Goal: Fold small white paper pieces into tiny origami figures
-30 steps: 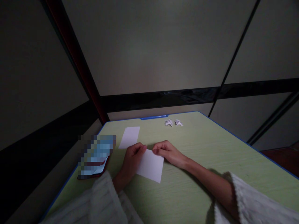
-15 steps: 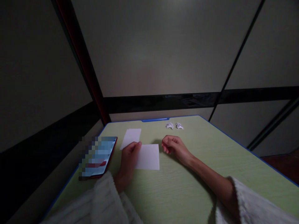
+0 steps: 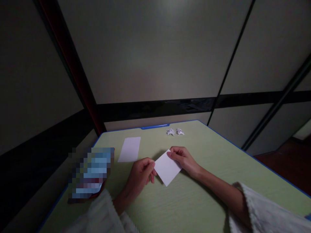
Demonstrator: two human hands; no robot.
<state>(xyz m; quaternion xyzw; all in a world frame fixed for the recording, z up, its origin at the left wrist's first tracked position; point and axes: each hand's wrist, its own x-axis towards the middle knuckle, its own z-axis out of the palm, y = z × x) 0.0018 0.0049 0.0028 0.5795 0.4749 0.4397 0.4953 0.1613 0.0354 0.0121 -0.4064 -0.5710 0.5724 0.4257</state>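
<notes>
A small white sheet of paper [image 3: 167,170] is held up off the table between my two hands, turned so that one corner points down toward me. My left hand [image 3: 142,171] pinches its left corner between thumb and fingers. At the upper right edge, my right hand [image 3: 183,158] grips the sheet with the thumb on top and the fingers behind, partly hidden. Another white sheet [image 3: 130,149] lies flat on the table beyond my left hand.
Two small folded paper figures [image 3: 170,132] stand near the table's far edge, beside a blue strip [image 3: 155,126]. A tablet-like device [image 3: 93,173], its screen blurred, lies at left. The pale green table [image 3: 201,204] has blue edging; cabinet panels [image 3: 155,64] rise behind it.
My right hand has taken hold of the sheet that my left hand held alone. The sheet has turned to a diamond angle and moved right. The view has shifted slightly right.
</notes>
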